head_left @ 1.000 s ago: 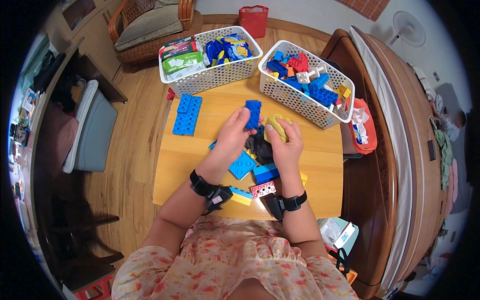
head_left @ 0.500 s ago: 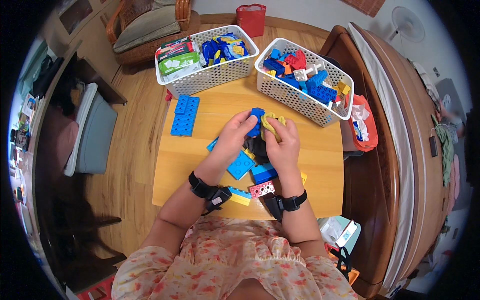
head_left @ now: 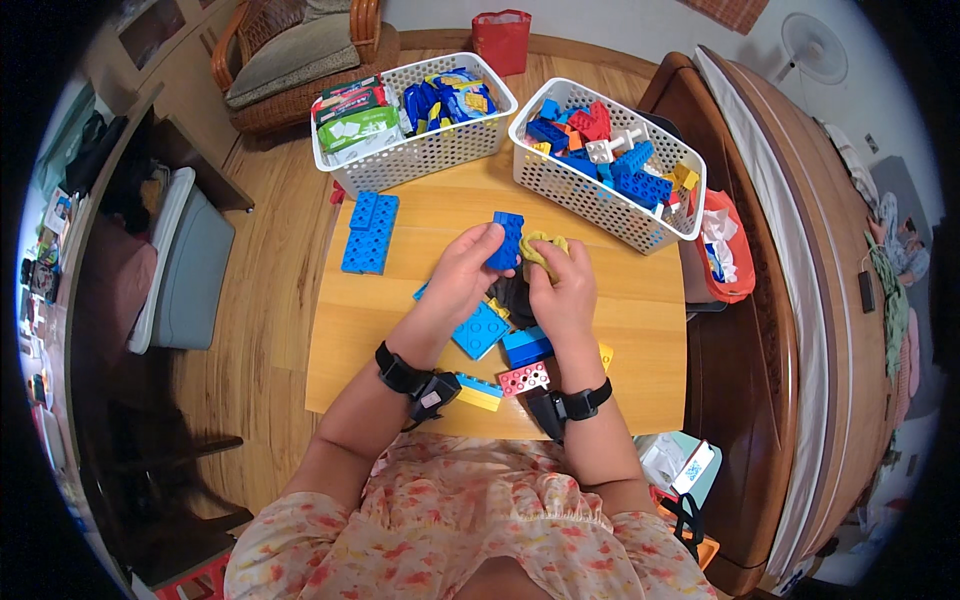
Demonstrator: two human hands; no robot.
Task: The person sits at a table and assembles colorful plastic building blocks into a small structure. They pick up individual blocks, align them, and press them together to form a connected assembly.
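Note:
Over the middle of the table, my left hand [head_left: 470, 265] is closed on a dark blue toy building brick [head_left: 507, 240], held upright with the thumb across its side. My right hand [head_left: 565, 285] pinches a crumpled yellow cloth [head_left: 541, 248] just right of the brick. Beneath both hands lies something black and soft [head_left: 513, 298], partly covered by them. Nearer me rest a light blue square brick plate [head_left: 481, 331], a blue brick [head_left: 528, 346], a red-and-white brick [head_left: 524, 378] and a yellow brick [head_left: 480, 398] with light blue beside it.
A blue brick plate [head_left: 369, 235] lies at the table's left. Behind stand two white baskets: one basket [head_left: 420, 150] of packets, another basket [head_left: 600, 200] full of bricks. A wooden bed frame [head_left: 740, 400] flanks the right side, a grey-blue bin [head_left: 190, 270] the left.
The blue brick has been turned in my left hand, so more of its side shows. The yellow cloth has come slightly away from it; my right hand has shifted a little.

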